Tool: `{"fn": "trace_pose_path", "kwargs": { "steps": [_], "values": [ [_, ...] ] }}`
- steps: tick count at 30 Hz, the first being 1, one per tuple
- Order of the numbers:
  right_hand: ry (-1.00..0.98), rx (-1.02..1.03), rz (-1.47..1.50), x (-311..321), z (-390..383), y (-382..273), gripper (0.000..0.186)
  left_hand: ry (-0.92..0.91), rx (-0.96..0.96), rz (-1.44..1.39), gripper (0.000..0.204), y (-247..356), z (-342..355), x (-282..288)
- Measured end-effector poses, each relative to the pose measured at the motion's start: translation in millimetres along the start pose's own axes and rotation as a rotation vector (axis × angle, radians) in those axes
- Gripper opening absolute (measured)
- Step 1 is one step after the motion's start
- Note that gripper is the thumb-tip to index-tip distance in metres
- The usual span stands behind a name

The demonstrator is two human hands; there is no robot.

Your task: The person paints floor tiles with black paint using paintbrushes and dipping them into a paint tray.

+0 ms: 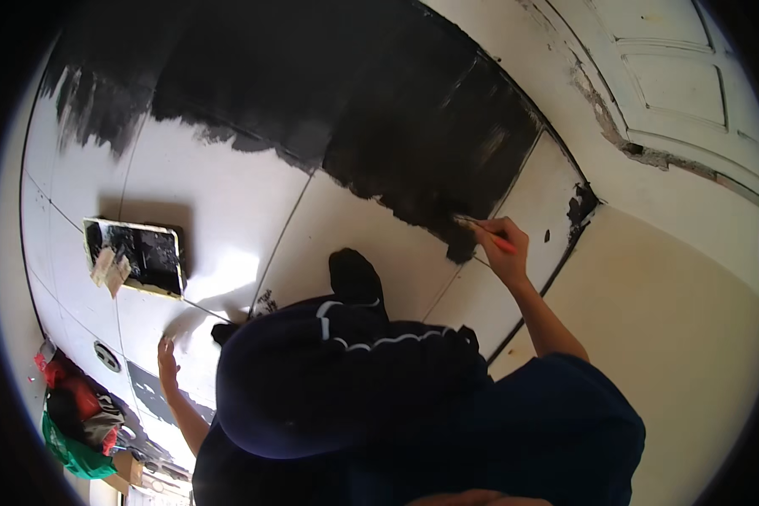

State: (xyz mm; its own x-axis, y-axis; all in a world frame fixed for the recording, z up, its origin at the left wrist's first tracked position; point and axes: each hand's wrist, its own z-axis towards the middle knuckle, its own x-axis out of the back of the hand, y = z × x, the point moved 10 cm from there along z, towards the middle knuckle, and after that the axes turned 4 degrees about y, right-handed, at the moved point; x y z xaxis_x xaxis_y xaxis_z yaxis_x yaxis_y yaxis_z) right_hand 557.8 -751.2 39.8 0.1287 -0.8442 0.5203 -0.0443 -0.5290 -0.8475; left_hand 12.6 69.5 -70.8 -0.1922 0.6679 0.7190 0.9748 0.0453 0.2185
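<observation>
My right hand (506, 247) is closed round a paintbrush (491, 236) with an orange-red handle. Its bristle end touches the lower edge of the black paint (422, 160) that covers the far part of the white tiled floor (219, 181). To the left, my left hand (169, 364) hangs over the tiles with its fingers stretched out and holds nothing. Beyond that hand lies a shallow paint tray (180, 244), smeared with black paint. A pale, flat piece (110, 270), streaked with paint, rests across the tray's near left side; its kind is unclear.
A round drain cover (107, 356) sits in the floor at left. Past it are red and green bags (76, 447) and a cardboard box (126, 470). A cream wall (666, 337) rises on the right, below a white panelled door (675, 84). My dark-clad foot (354, 274) stands mid-floor.
</observation>
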Motion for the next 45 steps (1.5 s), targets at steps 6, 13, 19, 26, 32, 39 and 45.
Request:
{"fn": "trace_pose_path", "kwargs": {
  "steps": [6, 13, 19, 26, 32, 39, 45],
  "values": [
    [0.487, 0.264, -0.294, 146, 63, -49, 0.018, 0.130, -0.231, 0.446, 0.047, -17, 40, 48],
    [0.309, 0.107, -0.353, 62, -18, -23, 0.015, 0.212, -0.237, -0.073, 0.048, 79, 104, 80],
    [0.549, 0.017, 0.066, 45, -81, -77, 0.012, -0.097, -0.381, -0.568, 0.045, 135, 79, 77],
    [0.549, -0.038, 0.405, -59, -38, -167, 0.012, -0.281, -0.209, -0.859, 0.041, 129, 64, 79],
    [0.211, 0.008, 0.390, -139, 17, -298, 0.013, -0.384, -0.300, -0.822, 0.042, 150, 74, 102],
    [-0.028, -0.097, 0.417, -238, 2, -351, 0.015, -0.570, -0.502, -0.493, 0.042, 219, 110, 115],
    [0.145, -0.281, 0.278, -230, -25, -333, 0.016, -0.229, -0.828, -0.080, 0.040, 324, 187, 170]
  ]
}}
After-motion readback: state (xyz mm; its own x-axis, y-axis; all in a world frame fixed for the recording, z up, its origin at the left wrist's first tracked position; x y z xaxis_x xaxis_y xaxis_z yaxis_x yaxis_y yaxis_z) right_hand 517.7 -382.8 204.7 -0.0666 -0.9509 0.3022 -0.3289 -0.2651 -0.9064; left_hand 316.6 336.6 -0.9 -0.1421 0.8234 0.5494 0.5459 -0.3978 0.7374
